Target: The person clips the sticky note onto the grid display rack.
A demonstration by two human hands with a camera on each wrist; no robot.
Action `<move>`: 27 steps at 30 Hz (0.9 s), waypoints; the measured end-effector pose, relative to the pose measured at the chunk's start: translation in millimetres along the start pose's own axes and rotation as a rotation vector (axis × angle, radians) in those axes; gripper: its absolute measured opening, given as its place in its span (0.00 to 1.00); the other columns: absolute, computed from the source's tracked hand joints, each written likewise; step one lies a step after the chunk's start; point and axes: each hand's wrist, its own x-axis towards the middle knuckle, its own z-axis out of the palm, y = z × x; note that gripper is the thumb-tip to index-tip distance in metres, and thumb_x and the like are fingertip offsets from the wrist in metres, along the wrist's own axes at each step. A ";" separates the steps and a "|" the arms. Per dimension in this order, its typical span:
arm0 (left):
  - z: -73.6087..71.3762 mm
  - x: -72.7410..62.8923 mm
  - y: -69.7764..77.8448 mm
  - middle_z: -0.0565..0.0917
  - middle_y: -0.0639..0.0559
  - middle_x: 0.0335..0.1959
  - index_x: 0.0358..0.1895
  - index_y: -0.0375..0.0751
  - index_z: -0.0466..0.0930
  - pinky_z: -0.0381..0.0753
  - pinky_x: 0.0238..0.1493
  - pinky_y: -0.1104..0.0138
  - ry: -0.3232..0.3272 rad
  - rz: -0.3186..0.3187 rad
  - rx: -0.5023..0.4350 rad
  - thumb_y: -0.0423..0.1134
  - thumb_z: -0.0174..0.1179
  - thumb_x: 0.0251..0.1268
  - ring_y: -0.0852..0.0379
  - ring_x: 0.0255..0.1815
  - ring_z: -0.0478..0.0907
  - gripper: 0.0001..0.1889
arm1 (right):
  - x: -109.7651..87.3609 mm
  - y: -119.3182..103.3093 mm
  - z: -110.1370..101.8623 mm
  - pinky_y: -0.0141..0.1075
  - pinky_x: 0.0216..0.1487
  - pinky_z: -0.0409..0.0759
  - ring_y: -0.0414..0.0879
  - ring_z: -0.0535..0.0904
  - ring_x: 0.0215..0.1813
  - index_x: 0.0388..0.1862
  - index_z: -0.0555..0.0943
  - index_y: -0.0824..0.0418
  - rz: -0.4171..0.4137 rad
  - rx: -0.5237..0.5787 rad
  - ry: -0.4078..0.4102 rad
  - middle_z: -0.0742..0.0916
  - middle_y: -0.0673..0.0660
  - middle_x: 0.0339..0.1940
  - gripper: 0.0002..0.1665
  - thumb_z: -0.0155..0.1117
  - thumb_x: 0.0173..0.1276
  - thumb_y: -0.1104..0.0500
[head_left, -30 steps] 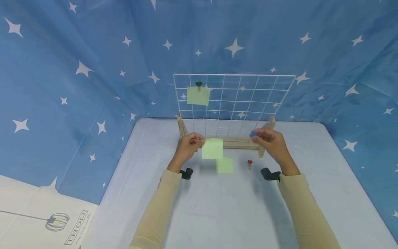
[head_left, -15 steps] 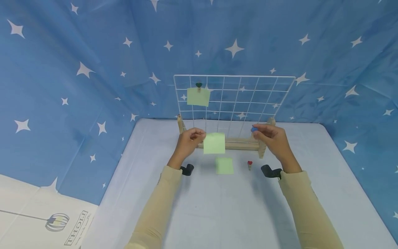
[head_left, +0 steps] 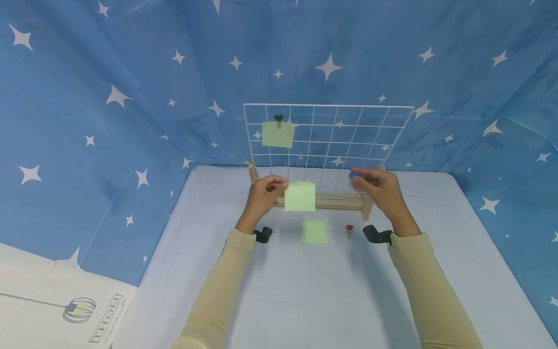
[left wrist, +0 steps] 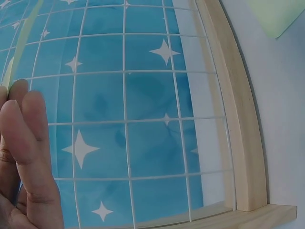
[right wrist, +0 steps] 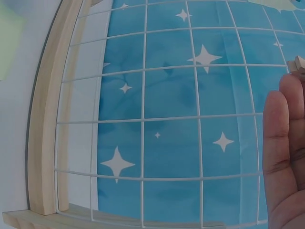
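My left hand (head_left: 263, 195) pinches a pale green sticky note (head_left: 300, 197) by its upper left corner, in front of the lower part of a white wire grid (head_left: 335, 104). Between thumb and fingertips, my right hand (head_left: 380, 190) holds a small wooden clothespin with a blue top (head_left: 353, 175); its wooden end (right wrist: 299, 64) peeks out in the right wrist view. Another green note (head_left: 278, 135) hangs at the grid's upper left, fastened by a clothespin with a dark green heart (head_left: 278, 118). Neither hand visibly touches the grid.
The grid stands on a wooden base (head_left: 335, 201). On the white tabletop (head_left: 292, 291) lie one more green note (head_left: 314, 231) and a clothespin with a red heart (head_left: 349, 230). A blue star-patterned cloth (head_left: 370, 39) hangs behind.
Both hands have risen a little towards the grid, with the note and the blue clothespin still held. The held note no longer overlaps the one on the table.
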 end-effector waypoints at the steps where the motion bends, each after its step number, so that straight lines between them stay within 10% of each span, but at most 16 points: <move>1: -0.1 0.4 0.3 0.91 0.48 0.42 0.53 0.41 0.90 0.86 0.34 0.66 -0.001 -0.003 0.001 0.45 0.66 0.81 0.53 0.40 0.84 0.12 | 0.6 -0.5 -0.1 0.25 0.48 0.87 0.32 0.89 0.41 0.60 0.83 0.81 0.000 0.001 -0.002 0.91 0.38 0.38 0.16 0.66 0.78 0.72; 27: -5.9 11.2 23.5 0.90 0.47 0.43 0.54 0.40 0.90 0.89 0.38 0.63 0.081 0.110 0.054 0.44 0.65 0.82 0.51 0.44 0.85 0.13 | 8.4 -13.1 -2.9 0.25 0.47 0.86 0.30 0.88 0.41 0.62 0.84 0.77 0.038 -0.094 -0.002 0.90 0.35 0.38 0.19 0.68 0.79 0.67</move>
